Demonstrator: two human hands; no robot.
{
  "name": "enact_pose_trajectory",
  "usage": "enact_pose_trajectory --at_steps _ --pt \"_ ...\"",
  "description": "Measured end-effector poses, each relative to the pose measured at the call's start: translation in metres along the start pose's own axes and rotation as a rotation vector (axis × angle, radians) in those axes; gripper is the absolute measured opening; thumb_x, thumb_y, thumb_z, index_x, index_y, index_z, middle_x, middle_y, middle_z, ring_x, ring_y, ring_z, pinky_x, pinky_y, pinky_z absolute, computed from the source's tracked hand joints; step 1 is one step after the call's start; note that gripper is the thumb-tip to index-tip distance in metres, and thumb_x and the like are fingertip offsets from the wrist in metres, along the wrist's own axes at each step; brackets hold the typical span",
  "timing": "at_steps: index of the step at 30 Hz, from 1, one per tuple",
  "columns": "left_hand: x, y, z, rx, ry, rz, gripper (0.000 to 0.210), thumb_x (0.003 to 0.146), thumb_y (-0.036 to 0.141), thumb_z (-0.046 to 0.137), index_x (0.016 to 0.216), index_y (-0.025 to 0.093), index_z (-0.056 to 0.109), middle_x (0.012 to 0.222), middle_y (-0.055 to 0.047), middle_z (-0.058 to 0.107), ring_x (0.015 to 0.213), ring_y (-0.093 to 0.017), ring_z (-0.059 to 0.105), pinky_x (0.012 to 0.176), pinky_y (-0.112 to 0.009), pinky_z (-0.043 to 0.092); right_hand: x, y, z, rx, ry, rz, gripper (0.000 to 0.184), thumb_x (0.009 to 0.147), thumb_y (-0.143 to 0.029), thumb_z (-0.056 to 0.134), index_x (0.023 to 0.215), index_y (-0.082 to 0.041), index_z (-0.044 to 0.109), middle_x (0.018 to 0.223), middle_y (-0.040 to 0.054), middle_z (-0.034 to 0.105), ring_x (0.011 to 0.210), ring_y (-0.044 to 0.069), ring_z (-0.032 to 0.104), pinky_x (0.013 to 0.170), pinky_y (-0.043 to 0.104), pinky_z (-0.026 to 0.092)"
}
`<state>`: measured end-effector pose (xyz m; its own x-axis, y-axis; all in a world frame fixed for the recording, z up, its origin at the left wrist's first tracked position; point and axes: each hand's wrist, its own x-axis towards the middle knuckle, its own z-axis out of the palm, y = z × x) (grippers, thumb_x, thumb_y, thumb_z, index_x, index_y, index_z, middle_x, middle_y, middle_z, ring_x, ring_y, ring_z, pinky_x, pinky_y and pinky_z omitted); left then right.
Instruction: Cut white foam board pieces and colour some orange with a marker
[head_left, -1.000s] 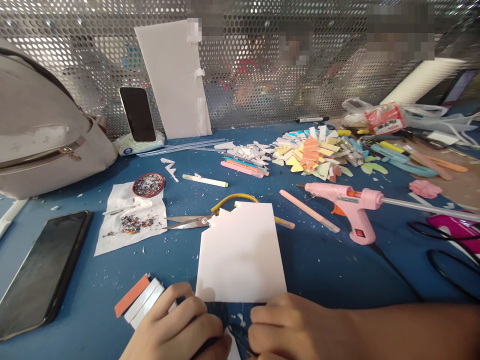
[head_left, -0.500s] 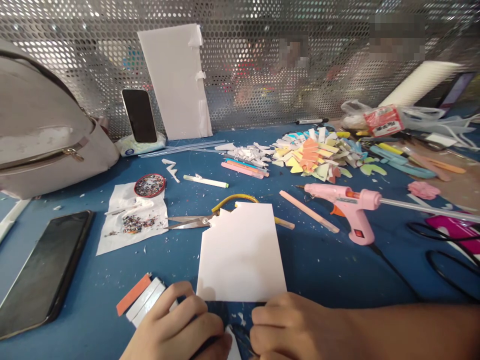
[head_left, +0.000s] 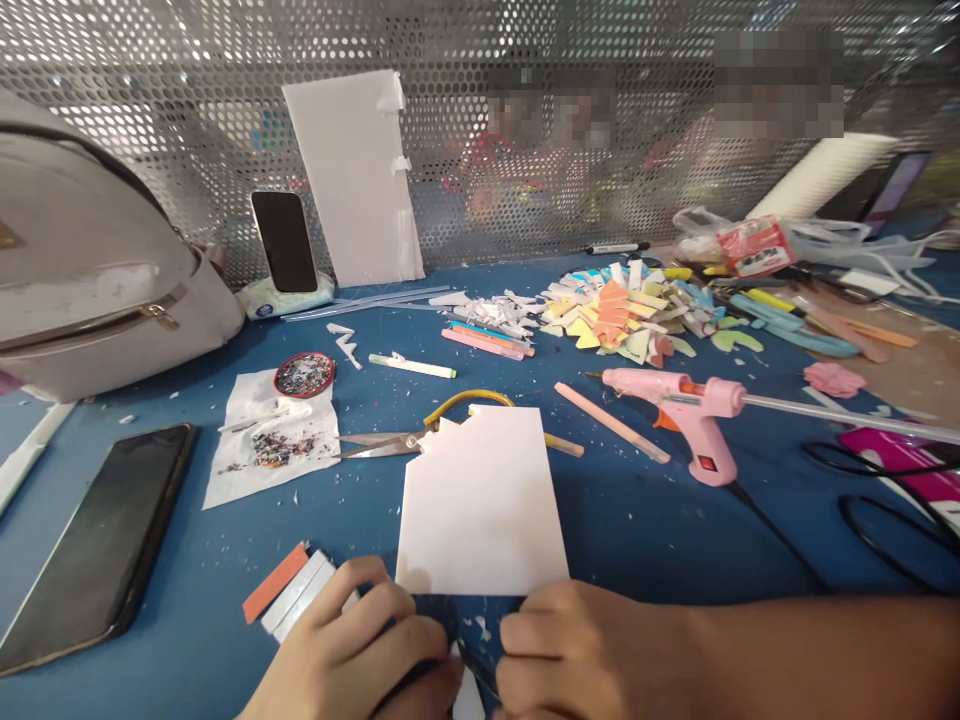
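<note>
At the bottom edge my left hand (head_left: 360, 645) is closed, its curled fingertips on a small white piece (head_left: 469, 695) that is mostly hidden. Facing it, my right hand (head_left: 570, 650) is curled round a thin dark tool (head_left: 476, 668) whose tip points at the white piece; its kind cannot be made out. Just beyond both hands lies a white foam board (head_left: 480, 510) with a jagged corner. It covers part of a pair of scissors (head_left: 386, 443) with yellow handles. Orange and silvery sticks (head_left: 281, 590) lie beside my left hand.
A pink glue gun (head_left: 694, 410) with a trailing cord lies right, near a heap of coloured scraps (head_left: 622, 310). At left are a phone (head_left: 97, 540), a backpack (head_left: 105, 270) and a paper (head_left: 270, 470) with dark bits. A perforated metal screen (head_left: 465, 60) stands behind.
The view has shifted slightly. More of the thin dark tool now shows between my hands. Both hands keep nearly the same place and the foam board lies still.
</note>
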<state>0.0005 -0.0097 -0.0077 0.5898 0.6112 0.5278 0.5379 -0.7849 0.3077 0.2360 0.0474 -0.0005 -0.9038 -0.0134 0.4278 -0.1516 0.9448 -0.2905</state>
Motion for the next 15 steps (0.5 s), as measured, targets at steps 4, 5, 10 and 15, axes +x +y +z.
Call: enact_pose_trajectory --at_steps 4,5,10,15 --pt "0.0017 0.0001 0.0002 -0.021 0.053 0.018 0.021 0.101 0.028 0.056 0.088 0.019 0.07 0.082 0.003 0.072 0.074 -0.014 0.056 0.082 -0.033 0.039 -0.0006 -0.0021 0.0006 -0.08 0.011 -0.009 0.024 0.074 -0.012 0.076 0.065 -0.017 0.054 0.065 -0.0021 0.049 0.059 0.015 0.034 0.048 0.03 0.027" --pt "0.002 -0.0001 0.0005 -0.018 0.062 0.037 0.023 0.102 0.028 0.055 0.087 0.019 0.07 0.081 0.002 0.071 0.074 -0.014 0.056 0.081 -0.033 0.039 -0.0007 -0.0028 0.0011 -0.088 0.023 -0.011 0.025 0.074 -0.011 0.076 0.064 -0.016 0.054 0.064 -0.0019 0.048 0.059 0.015 0.033 0.049 0.029 0.027" --pt "0.0019 -0.0032 0.0039 -0.007 0.131 0.119 0.03 0.103 0.034 0.05 0.087 0.017 0.07 0.077 -0.001 0.069 0.071 -0.016 0.054 0.079 -0.036 0.039 0.0002 -0.0013 0.0014 -0.05 0.045 -0.011 0.024 0.084 -0.005 0.064 0.063 -0.014 0.057 0.063 -0.0004 0.047 0.059 0.015 0.031 0.053 0.029 0.032" --pt "0.0012 -0.0041 0.0056 0.005 0.126 0.123 0.031 0.104 0.036 0.048 0.088 0.019 0.069 0.078 0.0 0.069 0.075 -0.017 0.054 0.083 -0.038 0.036 0.0024 0.0014 -0.0011 -0.012 0.039 -0.041 0.013 0.078 -0.003 0.061 0.068 -0.012 0.058 0.064 -0.0012 0.046 0.058 0.015 0.028 0.053 0.029 0.032"
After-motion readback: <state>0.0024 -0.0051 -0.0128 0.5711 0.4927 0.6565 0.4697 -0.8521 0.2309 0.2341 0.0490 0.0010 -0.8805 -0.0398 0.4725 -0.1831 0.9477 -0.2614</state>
